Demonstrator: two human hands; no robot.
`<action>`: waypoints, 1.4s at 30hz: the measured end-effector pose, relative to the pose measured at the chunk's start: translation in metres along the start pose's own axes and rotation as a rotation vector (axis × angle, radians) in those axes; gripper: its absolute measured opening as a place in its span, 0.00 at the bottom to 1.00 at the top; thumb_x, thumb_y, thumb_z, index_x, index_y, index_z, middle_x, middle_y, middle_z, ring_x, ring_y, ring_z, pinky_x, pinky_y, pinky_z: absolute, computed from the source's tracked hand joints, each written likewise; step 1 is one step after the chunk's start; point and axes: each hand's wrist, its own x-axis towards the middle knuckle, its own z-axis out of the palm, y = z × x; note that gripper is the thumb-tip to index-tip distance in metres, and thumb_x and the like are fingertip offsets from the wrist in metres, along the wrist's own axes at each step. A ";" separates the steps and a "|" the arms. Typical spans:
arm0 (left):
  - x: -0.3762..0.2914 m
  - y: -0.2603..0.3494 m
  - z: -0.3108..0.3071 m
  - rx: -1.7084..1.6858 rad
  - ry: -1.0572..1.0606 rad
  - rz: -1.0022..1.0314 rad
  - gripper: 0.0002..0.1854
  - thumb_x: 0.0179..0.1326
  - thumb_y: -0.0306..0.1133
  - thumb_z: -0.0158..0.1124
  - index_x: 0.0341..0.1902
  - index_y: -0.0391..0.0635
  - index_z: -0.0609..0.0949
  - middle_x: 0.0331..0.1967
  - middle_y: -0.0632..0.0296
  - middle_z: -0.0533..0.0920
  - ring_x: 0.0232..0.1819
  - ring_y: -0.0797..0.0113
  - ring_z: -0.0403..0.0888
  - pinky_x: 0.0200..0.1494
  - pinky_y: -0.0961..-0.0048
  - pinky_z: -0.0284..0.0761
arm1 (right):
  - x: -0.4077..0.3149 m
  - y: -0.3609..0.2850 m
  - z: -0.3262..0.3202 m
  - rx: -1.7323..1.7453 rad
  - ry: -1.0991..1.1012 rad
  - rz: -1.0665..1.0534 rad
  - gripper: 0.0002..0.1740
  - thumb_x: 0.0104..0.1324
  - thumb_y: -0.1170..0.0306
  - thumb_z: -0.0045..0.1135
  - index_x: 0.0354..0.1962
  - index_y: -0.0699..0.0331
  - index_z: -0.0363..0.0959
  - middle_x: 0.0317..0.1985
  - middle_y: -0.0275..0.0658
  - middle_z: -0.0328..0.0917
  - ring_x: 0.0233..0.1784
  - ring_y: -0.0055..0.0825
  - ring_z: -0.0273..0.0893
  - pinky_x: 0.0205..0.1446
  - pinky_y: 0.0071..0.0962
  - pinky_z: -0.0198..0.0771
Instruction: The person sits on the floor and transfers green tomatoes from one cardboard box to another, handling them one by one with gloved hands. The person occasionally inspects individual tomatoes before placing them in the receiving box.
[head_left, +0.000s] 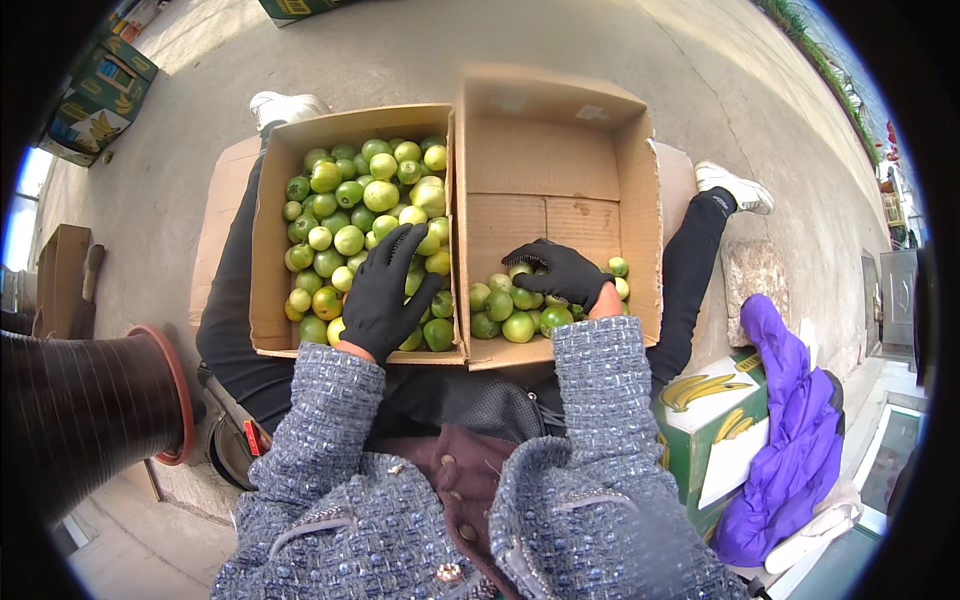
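Two cardboard boxes stand side by side before me between my legs. The left box (264, 225) holds many green tomatoes (349, 240), a few tinged yellow or orange. My left hand (391, 289), in a black glove, lies palm down over its near right part, fingers and thumb apart, touching the fruit. In the right box (544, 161), a smaller group of green tomatoes (517, 326) covers the near end, while the far floor shows bare cardboard. There my right hand (566, 271), also gloved, curls its fingers and thumb around a green tomato (520, 268). Its palm side is hidden.
My legs flank the boxes. At right are a stone block (754, 281) and a banana carton (709, 405) with a purple garment (787, 442) over it. A large brown ribbed cylinder (90, 405) stands at left. Another banana carton (101, 101) is at far left.
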 end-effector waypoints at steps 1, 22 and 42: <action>-0.001 -0.004 0.003 -0.024 -0.005 -0.015 0.32 0.61 0.39 0.69 0.68 0.50 0.72 0.63 0.47 0.73 0.63 0.46 0.73 0.63 0.56 0.72 | 0.000 -0.001 -0.001 -0.026 -0.018 0.029 0.25 0.58 0.51 0.63 0.50 0.53 0.81 0.48 0.44 0.81 0.53 0.41 0.79 0.60 0.35 0.72; 0.007 0.038 0.019 -0.018 -0.061 0.180 0.34 0.55 0.37 0.74 0.67 0.54 0.74 0.52 0.55 0.77 0.52 0.51 0.78 0.55 0.58 0.75 | -0.004 -0.058 0.006 0.745 -0.046 -0.099 0.18 0.63 0.70 0.67 0.49 0.69 0.81 0.42 0.38 0.86 0.47 0.21 0.80 0.54 0.25 0.74; -0.011 0.006 -0.021 -0.128 -0.078 -0.314 0.19 0.66 0.45 0.64 0.54 0.47 0.84 0.40 0.53 0.86 0.31 0.58 0.85 0.38 0.63 0.79 | 0.002 -0.009 0.000 -0.404 0.006 0.081 0.21 0.58 0.47 0.58 0.40 0.48 0.85 0.39 0.38 0.86 0.53 0.43 0.74 0.64 0.38 0.64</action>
